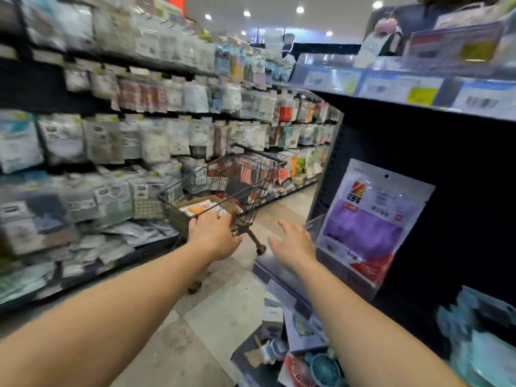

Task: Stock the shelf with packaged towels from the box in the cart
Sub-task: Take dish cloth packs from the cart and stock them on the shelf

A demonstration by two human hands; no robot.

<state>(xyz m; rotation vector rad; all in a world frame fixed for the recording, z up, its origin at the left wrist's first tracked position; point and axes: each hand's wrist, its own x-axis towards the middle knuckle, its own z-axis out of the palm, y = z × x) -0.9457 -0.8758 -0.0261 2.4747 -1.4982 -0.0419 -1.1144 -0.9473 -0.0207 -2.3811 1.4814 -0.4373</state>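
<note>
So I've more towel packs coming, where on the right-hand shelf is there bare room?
Bare room shows on the dark shelf above and to the right of the purple towel pack. Below it, the fans crowd the lower ledge. The aisle floor between the cart and shelf is open.

Purple towel package (368,219) beside me: red-orange logo with Chinese characters, illegible. Shelf price labels (418,93) blurred, unreadable.

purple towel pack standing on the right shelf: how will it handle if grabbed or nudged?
The purple towel pack is a flat glossy pouch, so probably light, floppy and a bit slippery. It stands leaning on its bottom edge, so a nudge would likely tip it. Folded cloth inside suggests it is not fragile.
</note>
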